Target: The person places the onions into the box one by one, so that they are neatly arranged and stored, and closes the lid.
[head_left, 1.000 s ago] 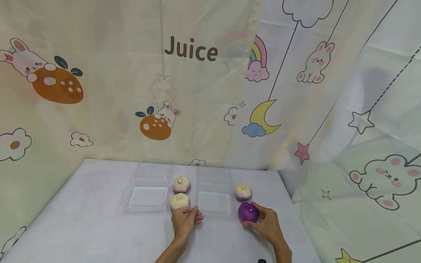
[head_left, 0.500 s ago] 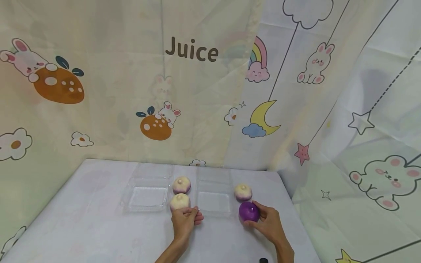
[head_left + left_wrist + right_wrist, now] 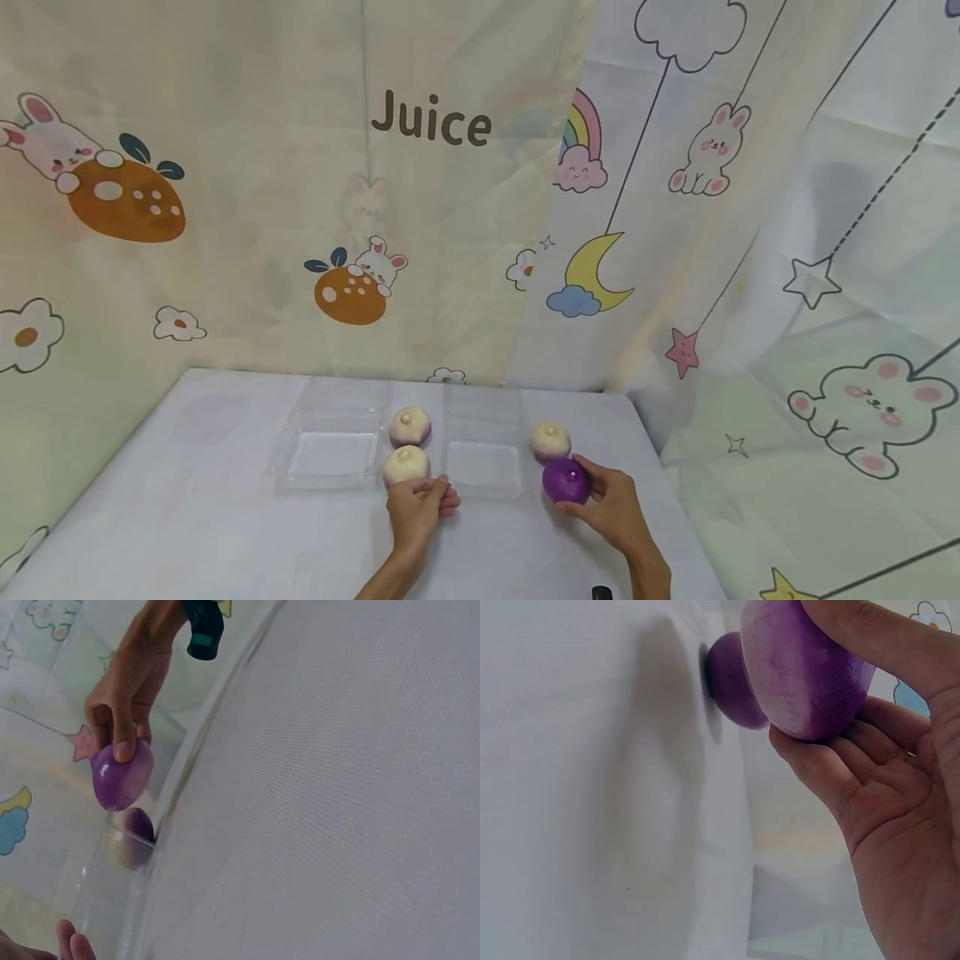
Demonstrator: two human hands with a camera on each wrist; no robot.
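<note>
My right hand (image 3: 613,504) grips a round, turnip-like purple-and-cream ball (image 3: 566,482) between thumb and fingers, purple side up in the head view. In the right wrist view this ball (image 3: 802,671) hangs off the table, a shadow below. Just behind it stands another ball (image 3: 551,440), cream side up with a small nub. My left hand (image 3: 416,508) rests in front of a cream-topped ball (image 3: 407,465), its fingers partly curled near the right-hand clear box. Whether it pinches anything is hidden. A further cream-topped ball (image 3: 410,426) sits behind that one.
Two clear plastic boxes with raised lids stand on the white table (image 3: 247,533): a left box (image 3: 288,479) and a right box (image 3: 483,493). Printed curtains (image 3: 442,200) hang close behind and to the right. A dark rounded item (image 3: 602,592) shows at the bottom edge.
My right hand has lifted the purple ball slightly up and away, closer to the cream-topped one behind. My left hand keeps its place. The head view has shifted a little.
</note>
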